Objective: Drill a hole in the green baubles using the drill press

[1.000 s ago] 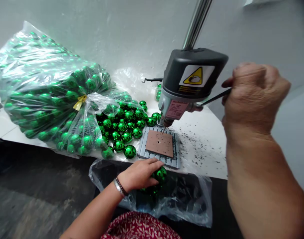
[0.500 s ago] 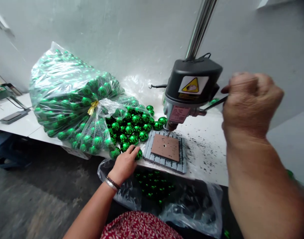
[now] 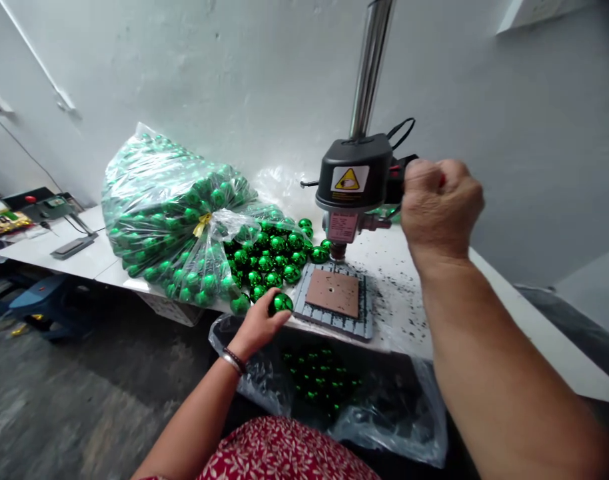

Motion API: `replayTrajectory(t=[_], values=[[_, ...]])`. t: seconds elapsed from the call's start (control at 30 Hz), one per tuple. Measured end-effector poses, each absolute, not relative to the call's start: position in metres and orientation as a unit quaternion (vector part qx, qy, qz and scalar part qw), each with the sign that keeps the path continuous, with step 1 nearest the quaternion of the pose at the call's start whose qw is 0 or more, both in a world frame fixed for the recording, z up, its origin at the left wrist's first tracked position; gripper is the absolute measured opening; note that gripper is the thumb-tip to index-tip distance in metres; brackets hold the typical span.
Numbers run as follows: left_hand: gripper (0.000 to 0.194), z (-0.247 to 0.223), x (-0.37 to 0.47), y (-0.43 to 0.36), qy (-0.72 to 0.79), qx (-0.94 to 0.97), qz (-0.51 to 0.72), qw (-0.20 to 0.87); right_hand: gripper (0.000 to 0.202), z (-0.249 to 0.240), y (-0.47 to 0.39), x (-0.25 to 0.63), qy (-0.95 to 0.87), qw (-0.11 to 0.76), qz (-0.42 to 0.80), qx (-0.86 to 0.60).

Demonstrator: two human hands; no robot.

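My left hand (image 3: pixel 257 325) is closed round a shiny green ball (image 3: pixel 282 303), thumb in front and fingers behind, just left of the drill press base. My right hand (image 3: pixel 442 207) makes a fist beside the head of the small drill press (image 3: pixel 357 177), round its feed lever, which the fist mostly hides. Below the chuck (image 3: pixel 338 251) lies a square brown pad (image 3: pixel 331 293) with a small hole in its middle, on a grooved grey base plate (image 3: pixel 366 323). No ball rests on the pad. Loose green balls (image 3: pixel 270 261) are heaped left of the plate.
A large tied plastic bag (image 3: pixel 169 213) of green balls leans on the white table (image 3: pixel 119 275). Dark shavings (image 3: pixel 392 303) are scattered right of the base. Under the table edge hangs an open clear bag (image 3: pixel 424 417) with balls inside. A blue stool (image 3: pixel 49 300) stands at left.
My left hand has picked up a green ball from the heap's near edge and turned it into view. My right fist now appears closer to the drill head. The camera view has shifted.
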State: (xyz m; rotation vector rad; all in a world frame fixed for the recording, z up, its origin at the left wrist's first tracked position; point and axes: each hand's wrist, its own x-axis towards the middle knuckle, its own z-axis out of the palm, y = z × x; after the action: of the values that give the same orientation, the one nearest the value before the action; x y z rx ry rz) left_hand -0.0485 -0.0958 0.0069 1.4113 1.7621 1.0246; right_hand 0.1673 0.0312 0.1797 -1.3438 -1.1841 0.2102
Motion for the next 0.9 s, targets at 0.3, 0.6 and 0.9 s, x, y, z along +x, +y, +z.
replayTrajectory(t=[0.3,0.6,0.9], values=[[0.025,0.023,-0.041,-0.102,0.408,0.141,0.591,0.682,0.034,0.178,0.026,0.167,-0.52,0.631,0.098,-0.567],[0.051,0.02,-0.023,-0.072,0.487,0.24,0.544,0.64,0.03,0.171,0.025,0.169,-0.539,0.636,0.074,-0.548],[0.049,0.024,0.003,-0.013,0.573,0.429,0.475,0.512,0.029,0.174,0.026,0.171,-0.545,0.624,0.062,-0.556]])
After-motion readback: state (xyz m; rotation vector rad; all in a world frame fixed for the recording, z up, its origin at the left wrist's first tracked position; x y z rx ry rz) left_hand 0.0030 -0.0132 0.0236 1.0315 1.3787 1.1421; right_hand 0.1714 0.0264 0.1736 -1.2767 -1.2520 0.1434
